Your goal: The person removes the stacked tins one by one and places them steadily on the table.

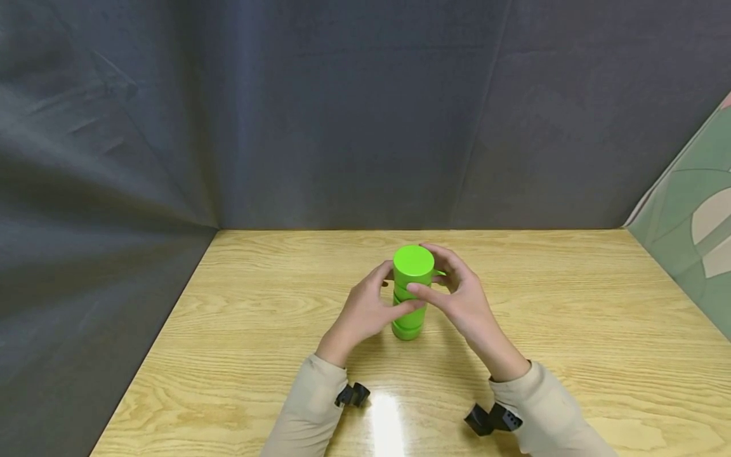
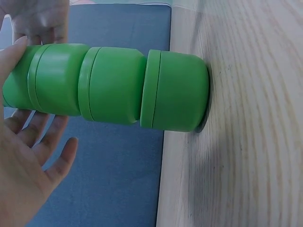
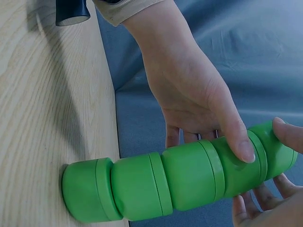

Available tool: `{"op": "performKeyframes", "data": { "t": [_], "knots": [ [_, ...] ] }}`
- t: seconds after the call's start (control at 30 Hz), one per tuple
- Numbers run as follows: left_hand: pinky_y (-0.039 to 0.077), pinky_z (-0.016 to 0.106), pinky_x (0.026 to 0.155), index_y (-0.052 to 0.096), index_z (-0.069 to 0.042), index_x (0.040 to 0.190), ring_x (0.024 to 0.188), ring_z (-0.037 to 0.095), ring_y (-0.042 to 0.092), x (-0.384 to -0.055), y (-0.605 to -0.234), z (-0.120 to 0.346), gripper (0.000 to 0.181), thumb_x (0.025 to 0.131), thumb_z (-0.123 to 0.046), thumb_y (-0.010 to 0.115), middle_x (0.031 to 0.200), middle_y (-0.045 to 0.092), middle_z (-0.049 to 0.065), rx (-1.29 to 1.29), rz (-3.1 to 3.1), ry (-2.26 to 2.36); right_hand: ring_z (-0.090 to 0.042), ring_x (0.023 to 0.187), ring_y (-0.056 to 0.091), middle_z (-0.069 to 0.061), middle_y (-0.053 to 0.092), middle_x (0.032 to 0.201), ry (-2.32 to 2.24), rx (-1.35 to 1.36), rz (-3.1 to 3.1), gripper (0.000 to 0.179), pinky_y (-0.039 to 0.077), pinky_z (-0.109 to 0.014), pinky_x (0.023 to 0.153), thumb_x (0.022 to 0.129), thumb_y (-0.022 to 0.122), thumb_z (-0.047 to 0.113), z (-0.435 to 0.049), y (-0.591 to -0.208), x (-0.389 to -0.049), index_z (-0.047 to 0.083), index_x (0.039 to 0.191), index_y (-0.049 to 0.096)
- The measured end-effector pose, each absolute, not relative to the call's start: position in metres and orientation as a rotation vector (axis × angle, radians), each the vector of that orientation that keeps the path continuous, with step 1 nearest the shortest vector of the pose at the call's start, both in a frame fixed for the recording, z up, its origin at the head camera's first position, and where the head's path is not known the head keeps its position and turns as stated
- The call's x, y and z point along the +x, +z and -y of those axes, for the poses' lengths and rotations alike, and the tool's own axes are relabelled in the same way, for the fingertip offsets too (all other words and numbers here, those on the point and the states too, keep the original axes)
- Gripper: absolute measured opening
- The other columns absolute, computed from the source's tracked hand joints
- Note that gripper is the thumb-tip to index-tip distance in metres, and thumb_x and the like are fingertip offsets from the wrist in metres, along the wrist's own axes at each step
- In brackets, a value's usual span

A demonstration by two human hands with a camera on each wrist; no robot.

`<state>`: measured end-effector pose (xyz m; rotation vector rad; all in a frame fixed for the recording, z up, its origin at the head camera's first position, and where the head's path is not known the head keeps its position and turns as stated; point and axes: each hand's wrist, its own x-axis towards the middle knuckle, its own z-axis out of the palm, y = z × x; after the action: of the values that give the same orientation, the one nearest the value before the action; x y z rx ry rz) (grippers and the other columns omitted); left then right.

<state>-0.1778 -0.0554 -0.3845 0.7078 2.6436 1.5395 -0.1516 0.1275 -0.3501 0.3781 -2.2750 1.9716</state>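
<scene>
A tall column of several round green jars (image 1: pixel 408 331), each with a lid-like band, stands upright on the table. My left hand (image 1: pixel 367 308) holds it at the second jar from the top (image 3: pixel 232 174), thumb on the near side and fingers round the far side. Higher up, my right hand (image 1: pixel 467 303) grips the top jar (image 1: pixel 414 261), thumb in front and fingers behind. A small green tab (image 1: pixel 439 273) pokes out at the right near the top. The lower jars (image 2: pixel 175 90) are uncovered by either hand, the bottom one resting on the wood.
The light wooden table (image 1: pixel 257 330) is backed by a dark grey curtain (image 1: pixel 354 127), which also hangs along the left side. A green patterned cloth (image 1: pixel 697 209) lies beyond the right edge. Black wrist cameras (image 1: pixel 492 419) sit on both sleeves.
</scene>
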Motion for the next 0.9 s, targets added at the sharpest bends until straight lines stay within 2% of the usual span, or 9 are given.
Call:
{"op": "performKeyframes", "data": {
  "t": [0.27, 0.67, 0.9],
  "knots": [
    [0.046, 0.045, 0.101, 0.052, -0.025, 0.137, 0.115, 0.011, 0.055, -0.178, -0.385, 0.054, 0.063, 0.083, -0.043, 0.08, 0.122, 0.06, -0.008, 0.701, -2.639, 1.554, -0.013, 0.112, 0.055, -0.008, 0.058, 0.128, 1.988, 0.356, 2.258, 0.061, 0.045, -0.028, 0.093, 0.086, 0.076, 0.005, -0.129, -0.347, -0.151, 0.005, 0.141, 0.05],
    [0.046, 0.045, 0.099, 0.052, -0.026, 0.138, 0.114, 0.01, 0.055, -0.179, -0.386, 0.055, 0.065, 0.082, -0.044, 0.08, 0.125, 0.059, -0.01, 0.704, -2.65, 1.54, -0.015, 0.111, 0.055, -0.001, 0.057, 0.125, 1.997, 0.323, 2.216, 0.062, 0.047, -0.023, 0.09, 0.088, 0.075, 0.003, -0.134, -0.346, -0.148, 0.004, 0.143, 0.047],
    [0.047, 0.045, 0.098, 0.052, -0.028, 0.138, 0.111, 0.01, 0.055, -0.179, -0.386, 0.055, 0.065, 0.082, -0.047, 0.08, 0.12, 0.06, -0.012, 0.695, -2.657, 1.537, -0.011, 0.107, 0.056, 0.001, 0.058, 0.122, 1.967, 0.316, 2.208, 0.061, 0.046, -0.022, 0.09, 0.088, 0.075, 0.002, -0.138, -0.344, -0.148, 0.003, 0.142, 0.047]
  ]
}}
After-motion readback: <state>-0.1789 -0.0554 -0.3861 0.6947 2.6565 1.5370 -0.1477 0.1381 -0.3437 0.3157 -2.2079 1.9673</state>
